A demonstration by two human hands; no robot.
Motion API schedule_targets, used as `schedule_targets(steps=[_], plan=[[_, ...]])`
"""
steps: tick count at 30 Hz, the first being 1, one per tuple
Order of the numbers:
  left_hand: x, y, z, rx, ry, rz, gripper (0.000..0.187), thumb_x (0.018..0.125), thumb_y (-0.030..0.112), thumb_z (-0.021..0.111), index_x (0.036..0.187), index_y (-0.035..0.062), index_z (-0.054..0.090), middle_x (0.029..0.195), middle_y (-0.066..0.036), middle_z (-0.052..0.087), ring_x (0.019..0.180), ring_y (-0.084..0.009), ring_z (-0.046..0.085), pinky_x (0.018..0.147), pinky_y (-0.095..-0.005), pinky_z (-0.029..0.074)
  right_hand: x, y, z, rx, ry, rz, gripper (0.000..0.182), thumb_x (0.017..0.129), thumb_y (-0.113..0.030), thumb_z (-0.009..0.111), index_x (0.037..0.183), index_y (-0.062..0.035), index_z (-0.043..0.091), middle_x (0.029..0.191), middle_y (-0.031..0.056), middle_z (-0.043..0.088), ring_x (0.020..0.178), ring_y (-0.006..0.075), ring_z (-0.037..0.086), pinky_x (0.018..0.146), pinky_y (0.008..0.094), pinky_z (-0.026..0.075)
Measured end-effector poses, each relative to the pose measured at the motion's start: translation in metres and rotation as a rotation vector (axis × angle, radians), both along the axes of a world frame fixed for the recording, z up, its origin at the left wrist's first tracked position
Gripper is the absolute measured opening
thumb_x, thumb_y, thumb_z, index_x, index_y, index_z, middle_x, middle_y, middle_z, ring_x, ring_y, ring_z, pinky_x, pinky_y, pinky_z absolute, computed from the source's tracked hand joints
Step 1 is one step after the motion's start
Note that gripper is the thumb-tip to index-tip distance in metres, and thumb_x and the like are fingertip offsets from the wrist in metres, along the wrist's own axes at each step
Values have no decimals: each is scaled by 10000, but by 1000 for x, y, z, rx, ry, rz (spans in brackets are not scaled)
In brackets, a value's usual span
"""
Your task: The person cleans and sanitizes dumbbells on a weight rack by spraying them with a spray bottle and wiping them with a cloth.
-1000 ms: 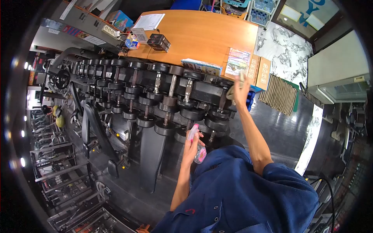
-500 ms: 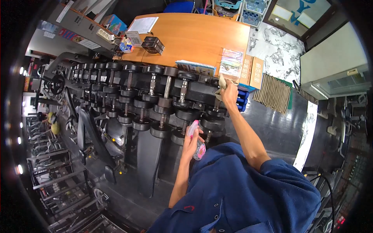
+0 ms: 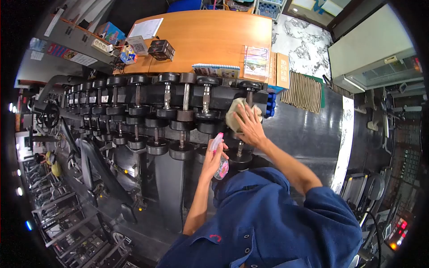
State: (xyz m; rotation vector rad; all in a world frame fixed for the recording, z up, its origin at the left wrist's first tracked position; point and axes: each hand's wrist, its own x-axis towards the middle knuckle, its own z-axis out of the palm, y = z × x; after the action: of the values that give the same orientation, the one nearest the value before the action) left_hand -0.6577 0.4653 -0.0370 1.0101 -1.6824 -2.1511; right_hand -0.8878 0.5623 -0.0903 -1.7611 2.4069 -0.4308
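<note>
My left hand is wrapped round a clear spray bottle with a pink label and a pink-tipped nozzle. With fingers spread, my right hand presses a beige cloth flat over the near head of a dumbbell at the right end of the upper rack row. Other black dumbbells with metal handles lie side by side to the left of the cloth. The cloth hides most of the dumbbell end beneath it.
Behind the rack stands a wooden desk with a calendar, papers and a black box. Cardboard boxes and a striped mat are to the right. A padded bench stands at the lower left.
My right hand has come down and nearer from the dumbbell's handle to its near head, its fingers opening out over the cloth, which is now spread. My left hand still holds the bottle.
</note>
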Motion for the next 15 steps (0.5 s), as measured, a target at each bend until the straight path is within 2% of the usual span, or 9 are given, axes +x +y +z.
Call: schedule_targets(steps=[1,2,3,4,7,9,12,15], plan=[[7,-5,0,-7,-5,-5,453,1196,413,545,1418,19,562,1101,-88,662,776,-138,671,726,-297,581,-6,-2,-24,106,118,121,911,774,-390,923,1583,-145,581,1741,182,419,1628,425,351,1345,667,230],[15,-9,-2,-13,-12,-6,451,1196,410,546,1419,18,562,1101,-87,663,777,-137,671,730,-297,580,-13,-5,-42,159,281,223,800,843,-386,859,1565,-157,603,1686,166,498,1604,406,400,1348,676,213],[23,-11,-2,-16,-21,-5,450,1196,408,547,1420,18,562,1101,-86,664,777,-136,671,734,-298,579,-19,-9,-43,188,261,291,684,885,-313,819,1527,-173,631,1630,160,557,1569,405,450,1335,693,232],[30,-12,-2,-56,-37,-2,445,1218,389,488,1434,8,562,1110,-95,661,748,-134,666,729,-295,574,-23,-11,-51,208,267,310,651,895,-298,807,1514,-181,639,1626,163,558,1556,405,463,1321,703,255],[52,-13,-9,-60,-73,37,415,1219,364,488,1419,11,575,1114,-83,664,752,-124,668,732,-297,587,-35,-17,-56,305,323,436,581,937,-254,768,1501,-196,645,1654,166,534,1550,411,471,1274,719,339],[61,-8,-5,-38,-85,76,410,1213,365,506,1423,19,573,1113,-74,664,760,-121,665,731,-302,589,-34,-18,-47,314,328,455,494,970,-223,721,1462,-195,685,1641,164,555,1573,394,450,1299,693,325],[70,2,-8,-13,-35,137,406,1203,366,535,1425,27,558,1099,-74,656,764,-131,663,722,-314,590,-35,-30,-35,169,470,631,357,985,-196,685,1335,-162,749,1531,150,649,1513,373,521,1253,625,415],[72,15,-5,1,-30,143,412,1205,360,532,1449,28,549,1111,-81,660,767,-144,675,747,-327,602,-26,-41,-61,377,107,414,267,962,-187,686,1206,-129,779,1374,126,734,1363,346,643,1158,548,499]])
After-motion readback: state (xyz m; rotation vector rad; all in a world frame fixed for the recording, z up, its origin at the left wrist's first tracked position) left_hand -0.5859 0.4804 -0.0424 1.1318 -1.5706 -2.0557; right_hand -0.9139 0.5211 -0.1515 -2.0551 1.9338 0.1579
